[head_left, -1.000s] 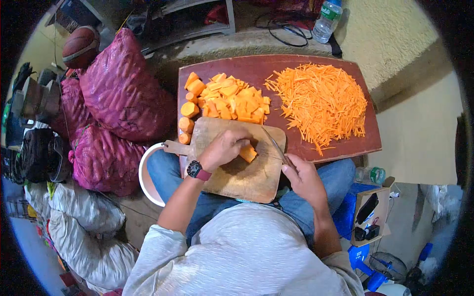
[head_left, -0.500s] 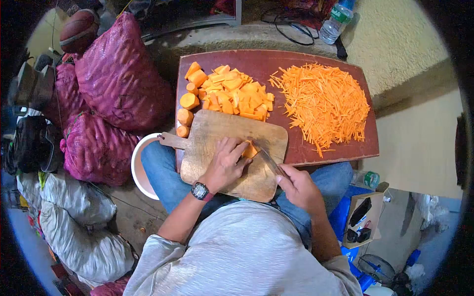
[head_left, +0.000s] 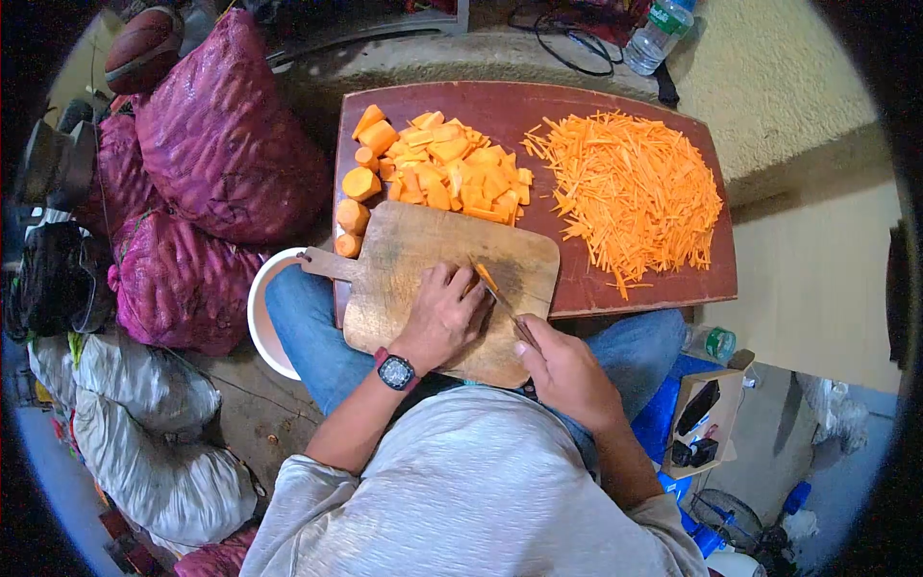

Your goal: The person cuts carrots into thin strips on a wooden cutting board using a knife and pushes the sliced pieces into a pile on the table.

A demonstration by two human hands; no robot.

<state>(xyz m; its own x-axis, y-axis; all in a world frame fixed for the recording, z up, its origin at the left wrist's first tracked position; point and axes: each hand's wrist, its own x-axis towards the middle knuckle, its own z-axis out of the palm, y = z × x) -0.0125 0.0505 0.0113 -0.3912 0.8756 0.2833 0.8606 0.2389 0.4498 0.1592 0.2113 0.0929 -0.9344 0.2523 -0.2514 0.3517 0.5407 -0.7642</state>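
A wooden cutting board with a handle lies across my lap and the near edge of the table. My left hand, wearing a watch, is closed with curled fingers pressing a piece of carrot onto the board; most of that piece is hidden by the fingers and blade. In my right hand is a knife, gripped by its handle, its blade slanting along the carrot beside my left fingertips. Beyond the board lie a pile of carrot slices and several thick carrot chunks.
Carrot shreds are heaped on the right of the red-brown table. A white basin stands by my left leg, near full purple mesh sacks. A water bottle is behind the table, an open box at right.
The knife and right hand have shifted slightly left, toward my left fingers. Less of the carrot piece shows. The view has moved a little.
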